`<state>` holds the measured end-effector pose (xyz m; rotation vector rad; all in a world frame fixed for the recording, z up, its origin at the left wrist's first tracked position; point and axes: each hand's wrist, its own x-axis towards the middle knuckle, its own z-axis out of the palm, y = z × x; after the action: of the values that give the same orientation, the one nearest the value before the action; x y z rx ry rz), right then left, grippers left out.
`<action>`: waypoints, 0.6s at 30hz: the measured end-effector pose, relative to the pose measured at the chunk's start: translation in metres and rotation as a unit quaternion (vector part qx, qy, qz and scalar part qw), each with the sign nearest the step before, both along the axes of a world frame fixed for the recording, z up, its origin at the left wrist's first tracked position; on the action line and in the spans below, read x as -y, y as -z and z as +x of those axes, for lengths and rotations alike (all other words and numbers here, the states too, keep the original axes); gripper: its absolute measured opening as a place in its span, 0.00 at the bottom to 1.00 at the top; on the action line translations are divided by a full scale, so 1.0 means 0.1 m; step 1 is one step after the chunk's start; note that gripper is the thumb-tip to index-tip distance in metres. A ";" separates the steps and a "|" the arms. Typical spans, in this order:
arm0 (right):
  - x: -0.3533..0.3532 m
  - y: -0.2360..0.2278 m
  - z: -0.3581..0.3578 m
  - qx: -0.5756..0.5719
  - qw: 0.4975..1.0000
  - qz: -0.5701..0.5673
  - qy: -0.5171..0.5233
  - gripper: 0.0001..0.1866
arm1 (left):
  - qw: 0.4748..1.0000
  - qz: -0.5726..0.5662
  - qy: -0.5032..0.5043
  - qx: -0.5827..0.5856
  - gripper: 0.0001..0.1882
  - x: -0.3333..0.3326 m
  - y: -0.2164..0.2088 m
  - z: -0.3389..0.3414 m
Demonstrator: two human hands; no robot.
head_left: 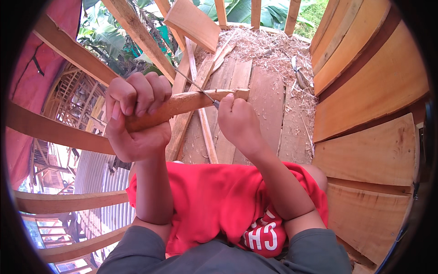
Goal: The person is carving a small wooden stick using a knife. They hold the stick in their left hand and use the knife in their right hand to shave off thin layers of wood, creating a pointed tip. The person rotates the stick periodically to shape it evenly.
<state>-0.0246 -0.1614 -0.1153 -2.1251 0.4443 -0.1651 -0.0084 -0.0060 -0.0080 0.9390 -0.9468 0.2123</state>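
Note:
My left hand (139,114) is closed round the thick near end of a long piece of wood (194,101), which I hold above my lap, pointing away to the right. In my closed right hand (242,121) is a knife with a thin, dark blade (196,86). Its blade lies across the wood towards the far end and sticks out to the upper left. Most of the knife's handle is hidden in my fist. My right thumb rests against the wood near its far tip.
Wood shavings (273,48) cover the far part of the plank floor (264,105). Loose boards (207,132) lie ahead, and a short plank (194,25) leans at the far left. Slatted rails (68,130) stand on my left; a board wall (374,105) rises on my right.

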 end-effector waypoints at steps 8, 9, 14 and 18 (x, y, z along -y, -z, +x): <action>0.14 0.28 0.13 -0.013 1.000 0.015 0.016 0.31 | 1.000 0.007 0.027 0.003 0.11 0.08 0.00 -0.04; 0.19 0.31 0.18 -0.010 0.999 0.021 0.031 0.31 | 1.000 0.007 0.019 0.004 0.11 0.10 0.00 -0.05; 0.14 0.07 0.04 -0.045 0.999 0.009 -0.014 0.31 | 1.000 0.029 0.006 0.001 0.11 0.08 0.01 -0.10; 0.43 0.53 0.26 -0.083 0.996 0.027 0.032 0.32 | 1.000 0.009 0.012 0.000 0.11 0.14 -0.01 -0.08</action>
<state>0.0012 -0.2043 -0.1683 -2.0804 0.6095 -0.0122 -0.0165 -0.0205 -0.0072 0.9434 -0.9596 0.1840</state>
